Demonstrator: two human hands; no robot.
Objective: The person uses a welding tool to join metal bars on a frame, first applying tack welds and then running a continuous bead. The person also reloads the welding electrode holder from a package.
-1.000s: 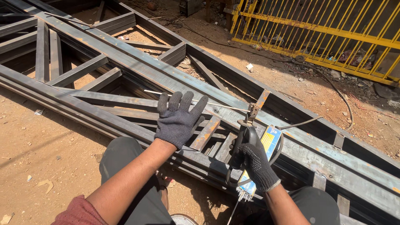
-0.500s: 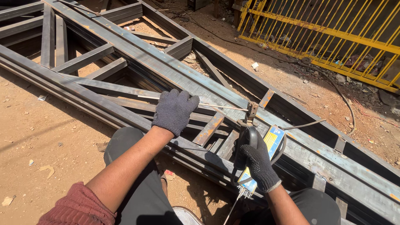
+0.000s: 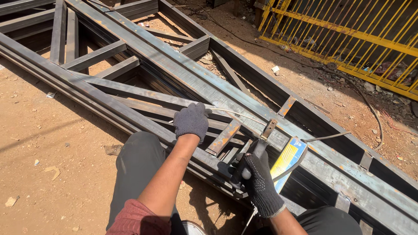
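Since the earlier frames, left hand point(image 3: 191, 122) dropped from spread-open in the air to a fist closed on the thin welding rod point(image 3: 235, 114). Rod ran from my fist toward 3 o'clock, other end in the clamp of the electrode holder point(image 3: 266, 130). Fingers curled and pressed together around the rod; the pinch itself was hidden under the glove. Right hand point(image 3: 260, 182) sat at about 5 o'clock from the left, fingers wrapped tight on the holder's handle. Blue-yellow packet point(image 3: 288, 160) lay just beside it at 2 o'clock, on the steel truss frame point(image 3: 130, 93). Yellow gate point(image 3: 348, 41) stood at 1 o'clock, well apart.
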